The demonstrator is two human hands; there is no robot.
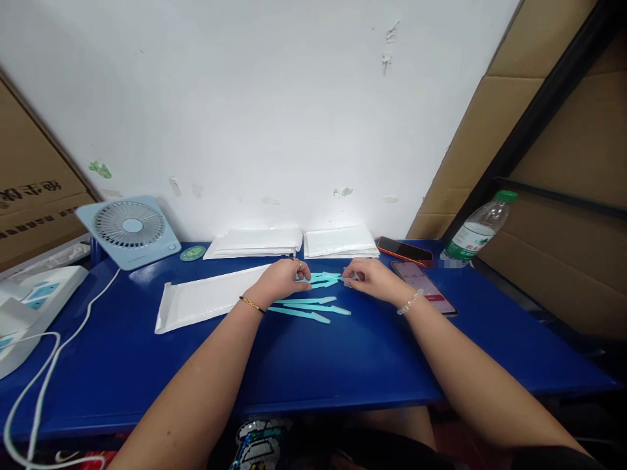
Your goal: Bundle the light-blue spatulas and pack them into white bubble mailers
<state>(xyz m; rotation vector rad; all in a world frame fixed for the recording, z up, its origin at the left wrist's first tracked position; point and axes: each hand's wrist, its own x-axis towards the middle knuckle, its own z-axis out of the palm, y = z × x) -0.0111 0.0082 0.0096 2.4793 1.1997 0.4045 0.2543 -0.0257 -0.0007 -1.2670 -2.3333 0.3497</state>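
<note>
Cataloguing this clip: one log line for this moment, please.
Left hand: holding turquoise sticks | Right hand: pinching small clear piece near their tips | Loose sticks: on blue table | White packet: beside left hand

- Table [362, 372]: blue, smooth top.
- Left end: power strip [42, 300]; white cable [88, 312] trailing across.
- Left rear: pale blue fan [130, 226], tilted back; green disc [192, 253] just beside it.
- Rear, by wall: two white stacks, left stack [255, 241] and right stack [341, 241], side by side.
- Left of centre: white packet [206, 299], flat.
- Centre: turquoise strips [313, 316], loosely fanned.
- Right: orange-edged phone [404, 250], second phone [435, 290] nearer, bottle [475, 235], green-capped.
</note>
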